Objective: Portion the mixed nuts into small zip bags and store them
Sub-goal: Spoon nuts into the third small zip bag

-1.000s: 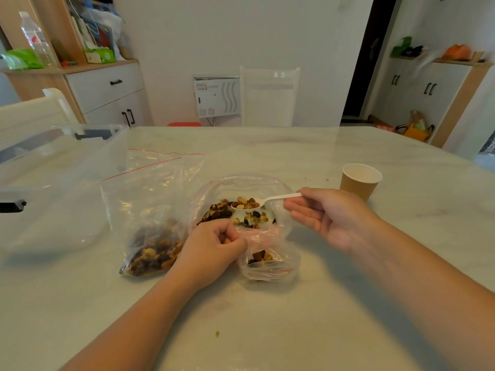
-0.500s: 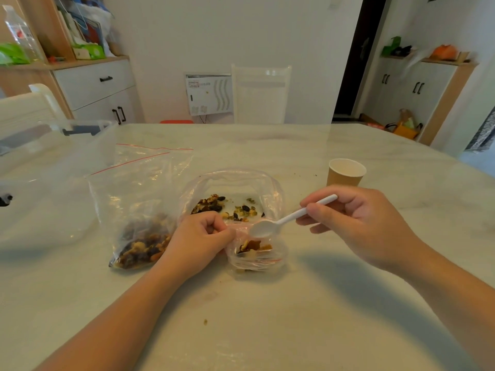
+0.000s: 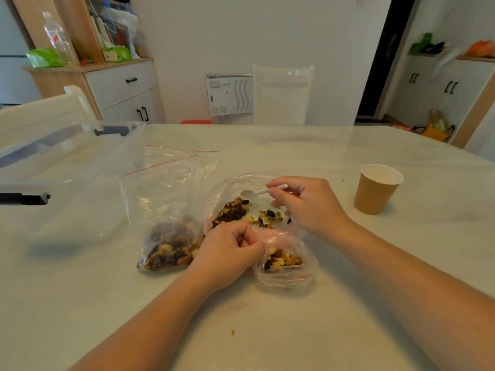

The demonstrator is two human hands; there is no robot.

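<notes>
A clear container (image 3: 227, 184) of mixed nuts (image 3: 233, 211) sits mid-table. My right hand (image 3: 308, 207) pinches a white plastic spoon (image 3: 257, 192), whose empty bowl hovers over the container's far side. In front of the container lies a small zip bag (image 3: 288, 266) with some nuts in its bottom. My left hand (image 3: 230, 251) pinches that bag's rim and holds it open. A larger zip bag (image 3: 168, 210) with a red seal line stands to the left, partly filled with nuts.
A brown paper cup (image 3: 376, 188) stands at the right. A big clear storage box (image 3: 59, 167) with black latches fills the left of the marble table (image 3: 267, 330). One crumb (image 3: 232, 332) lies near me. White chairs stand at the far and left sides.
My right hand tipped the loaded spoon into the small bag, then carried the empty spoon back over the container. My left hand kept its grip on the bag.
</notes>
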